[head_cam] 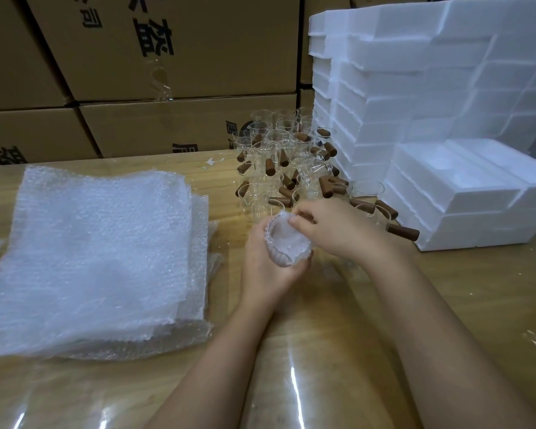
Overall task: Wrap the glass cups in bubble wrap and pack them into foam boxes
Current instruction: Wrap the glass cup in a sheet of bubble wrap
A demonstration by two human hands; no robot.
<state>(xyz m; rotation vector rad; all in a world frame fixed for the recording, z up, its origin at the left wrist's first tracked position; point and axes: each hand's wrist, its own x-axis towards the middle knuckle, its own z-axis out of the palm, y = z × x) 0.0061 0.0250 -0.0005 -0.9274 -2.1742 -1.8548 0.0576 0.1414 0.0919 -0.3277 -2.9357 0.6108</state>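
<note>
Left hand [268, 267]: fingers curled around a glass cup wrapped in bubble wrap [288, 244], supporting it from below and from the left side. The cup is held above the desk [322, 342], near its middle, with its mouth tilted towards the camera.

Right hand [331, 224]: thumb and fingers pinch the edge of the wrap at the cup's upper rim. Wrap is seen tucked into the mouth of the cup.

Stack of bubble wrap sheets [96, 252]: lying flat on the left part of the desk, well apart from both hands.

Unwrapped glass cups [279, 156]: a cluster with brown wooden handles, standing on the desk just beyond the hands; some upright, some lying on their sides.

Foam boxes [415, 88]: white, piled high at the right rear, touching the cluster of cups. A lower pile stands in front of it, with an open foam box [464, 178] on top, compartments facing up.

Cardboard cartons [167, 57]: stacked along the far edge, behind the desk
</note>
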